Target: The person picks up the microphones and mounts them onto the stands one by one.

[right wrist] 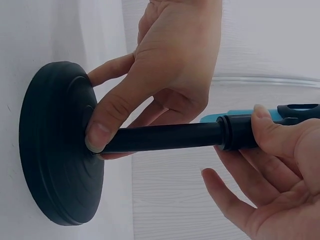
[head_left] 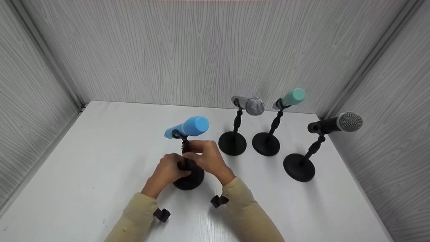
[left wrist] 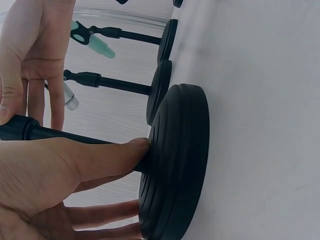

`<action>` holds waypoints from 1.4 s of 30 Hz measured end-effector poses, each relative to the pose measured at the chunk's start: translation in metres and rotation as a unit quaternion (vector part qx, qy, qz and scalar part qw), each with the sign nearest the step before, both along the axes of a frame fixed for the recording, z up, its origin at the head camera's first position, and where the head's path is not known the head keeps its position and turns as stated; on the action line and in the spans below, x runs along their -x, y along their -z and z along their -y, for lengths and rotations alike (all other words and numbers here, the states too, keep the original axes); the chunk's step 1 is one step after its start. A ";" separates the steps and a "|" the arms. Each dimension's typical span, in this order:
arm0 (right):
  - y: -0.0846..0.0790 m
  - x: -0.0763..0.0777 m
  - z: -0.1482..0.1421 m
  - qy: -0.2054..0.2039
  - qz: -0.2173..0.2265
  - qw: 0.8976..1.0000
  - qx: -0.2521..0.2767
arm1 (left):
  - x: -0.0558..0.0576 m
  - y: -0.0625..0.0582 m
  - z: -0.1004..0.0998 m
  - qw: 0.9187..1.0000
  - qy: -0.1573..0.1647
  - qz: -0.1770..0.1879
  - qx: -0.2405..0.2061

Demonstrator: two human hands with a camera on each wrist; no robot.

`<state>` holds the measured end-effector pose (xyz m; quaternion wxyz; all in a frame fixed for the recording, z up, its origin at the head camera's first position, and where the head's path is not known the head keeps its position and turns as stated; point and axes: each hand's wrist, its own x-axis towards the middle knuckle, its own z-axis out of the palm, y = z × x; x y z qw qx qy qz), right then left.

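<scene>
A blue microphone (head_left: pixel 193 126) sits tilted in the clip of a black desk stand, whose round base (right wrist: pixel 60 150) rests on the white table. My left hand (head_left: pixel 168 170) grips the bottom of the stand's pole (right wrist: pixel 165 137), thumb right at the base, with other fingers touching the base's edge. Higher up, my right hand (head_left: pixel 209 156) pinches the thicker black collar (right wrist: pixel 237 132) of the pole between thumb and fingers. In the left wrist view the base (left wrist: pixel 175 160) lies flat on the tabletop, and the blue microphone is out of that view.
To the right stand a silver microphone (head_left: pixel 254 106), a mint-green microphone (head_left: pixel 293 96) and a black microphone (head_left: pixel 339 123), each on its own round-based black stand. Wood-grain panels (head_left: pixel 201 50) wall the white table (head_left: pixel 100 161) at the back and both sides.
</scene>
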<state>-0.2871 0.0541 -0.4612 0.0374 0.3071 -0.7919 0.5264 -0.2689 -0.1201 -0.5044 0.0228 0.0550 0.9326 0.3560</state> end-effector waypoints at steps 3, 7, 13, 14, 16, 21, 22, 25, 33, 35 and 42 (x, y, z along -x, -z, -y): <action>0.001 0.001 0.001 -0.004 0.001 1.000 0.002 | 0.000 0.000 0.001 1.000 -0.001 -0.002 0.006; 0.002 0.002 0.001 -0.005 0.005 1.000 0.003 | 0.000 -0.001 0.001 1.000 0.000 -0.006 0.009; 0.003 0.003 -0.001 -0.012 -0.002 1.000 0.008 | 0.001 -0.001 -0.001 1.000 0.005 -0.006 0.005; 0.003 0.003 -0.002 -0.013 -0.007 1.000 0.008 | 0.001 -0.001 -0.001 1.000 0.005 -0.006 0.005; 0.002 0.003 -0.002 -0.013 -0.011 1.000 0.005 | 0.002 -0.001 -0.001 1.000 0.003 -0.007 0.004; 0.001 0.003 -0.001 -0.011 -0.012 1.000 -0.002 | 0.002 -0.001 -0.001 1.000 0.002 -0.013 0.007; 0.001 0.003 -0.001 -0.013 -0.012 1.000 -0.003 | 0.002 -0.001 -0.001 1.000 0.001 -0.015 0.008; 0.002 0.002 -0.002 -0.020 -0.010 1.000 -0.003 | 0.000 -0.001 -0.002 1.000 0.002 -0.013 0.011; -0.001 0.000 -0.013 -0.027 -0.003 1.000 -0.012 | -0.003 -0.001 -0.004 1.000 0.008 -0.013 0.021; -0.002 -0.001 -0.016 -0.026 -0.006 0.999 -0.022 | -0.003 -0.002 -0.003 1.000 0.009 -0.014 0.023; 0.000 -0.006 -0.039 -0.013 -0.016 0.998 -0.066 | -0.006 -0.003 0.000 1.000 0.018 -0.014 0.009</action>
